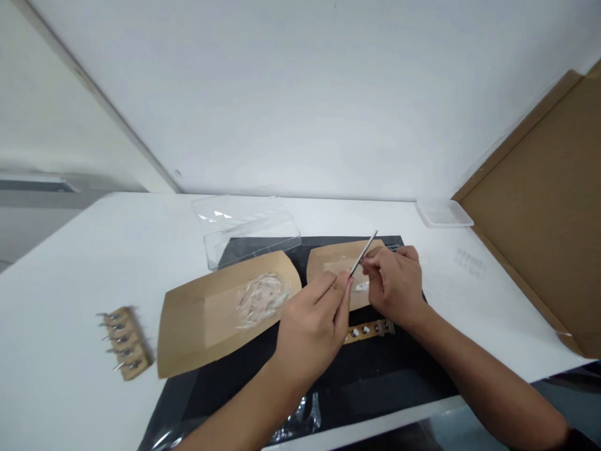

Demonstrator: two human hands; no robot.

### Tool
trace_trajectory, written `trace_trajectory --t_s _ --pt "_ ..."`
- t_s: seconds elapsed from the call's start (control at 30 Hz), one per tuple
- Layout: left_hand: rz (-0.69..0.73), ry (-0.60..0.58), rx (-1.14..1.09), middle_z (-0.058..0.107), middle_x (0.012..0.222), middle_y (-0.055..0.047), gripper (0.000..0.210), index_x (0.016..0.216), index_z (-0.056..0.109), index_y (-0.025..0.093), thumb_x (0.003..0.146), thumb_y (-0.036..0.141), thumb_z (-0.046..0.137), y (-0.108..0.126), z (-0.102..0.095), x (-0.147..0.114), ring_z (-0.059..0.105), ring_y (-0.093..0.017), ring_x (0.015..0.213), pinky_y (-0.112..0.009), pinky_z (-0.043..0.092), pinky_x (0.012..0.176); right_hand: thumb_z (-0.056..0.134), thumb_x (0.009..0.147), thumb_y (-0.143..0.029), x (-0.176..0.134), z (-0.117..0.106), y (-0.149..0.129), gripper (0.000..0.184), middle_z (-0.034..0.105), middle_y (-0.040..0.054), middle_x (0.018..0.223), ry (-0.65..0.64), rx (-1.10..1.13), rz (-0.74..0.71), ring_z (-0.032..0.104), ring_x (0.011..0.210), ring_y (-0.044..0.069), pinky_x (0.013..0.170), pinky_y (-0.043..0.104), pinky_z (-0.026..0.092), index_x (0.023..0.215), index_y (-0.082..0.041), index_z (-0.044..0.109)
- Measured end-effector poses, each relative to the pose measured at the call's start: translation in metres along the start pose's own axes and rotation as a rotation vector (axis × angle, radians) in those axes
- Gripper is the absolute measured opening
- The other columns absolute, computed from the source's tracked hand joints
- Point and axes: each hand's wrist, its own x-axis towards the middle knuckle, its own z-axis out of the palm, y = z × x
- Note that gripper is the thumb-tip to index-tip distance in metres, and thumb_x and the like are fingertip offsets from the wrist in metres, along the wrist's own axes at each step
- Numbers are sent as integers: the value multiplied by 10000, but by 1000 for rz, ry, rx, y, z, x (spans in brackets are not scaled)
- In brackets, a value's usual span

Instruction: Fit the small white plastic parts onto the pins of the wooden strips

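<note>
My left hand [312, 316] pinches a thin grey metal rod [365, 250] between thumb and fingers; the rod slants up to the right. Close beside it, my right hand [397, 282] is closed in a pinch near the rod, and what its fingertips hold is too small to make out. Both hands are over a brown paper tray [322, 255] with some small white pieces [361, 286] in it. Below the hands a tan strip [360, 332] with a row of small white and metal parts lies on a black mat [375, 369], partly hidden by my left hand.
A larger paper tray [183, 313] on the left holds a heap of thin, clear pieces [265, 297]. Further left stands a tan block [131, 354] with metal pins. Behind are a clear plastic box [253, 237] and a translucent shallow container [446, 213]. Cardboard [539, 213] rises at right.
</note>
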Motion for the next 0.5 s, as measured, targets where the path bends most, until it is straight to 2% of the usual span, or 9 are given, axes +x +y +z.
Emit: trace_trajectory --t_s 0.17,0.3,0.4,0.5 --pt "-15 5 -7 677 779 -36 154 1064 750 89 1025 101 602 0 1 -1 639 -147 674 -261 525 642 525 979 -120 1 0 0 178 739 -27 717 -23 44 -43 623 561 149 730 360 303 839 -225 490" --pt "-44 5 -30 691 795 -32 165 1108 749 111 1024 109 606 -1 2 -3 645 -144 672 -256 529 633 513 1003 -125 2 -1 -2 164 747 -20 736 22 34 23 663 614 154 743 358 317 872 -223 506" --pt "-48 13 -49 705 808 -37 166 1099 750 116 1024 105 603 -1 2 -3 657 -146 678 -258 536 638 500 1007 -107 1 -1 -5 201 720 -36 692 1 20 -35 615 555 144 728 355 311 847 -228 485" --pt "-47 6 -48 702 806 -38 164 1101 751 113 1023 109 607 -1 2 -3 651 -143 663 -256 529 618 511 994 -90 1 -1 -6 201 723 -40 699 42 -1 -11 597 546 135 731 350 301 845 -224 490"
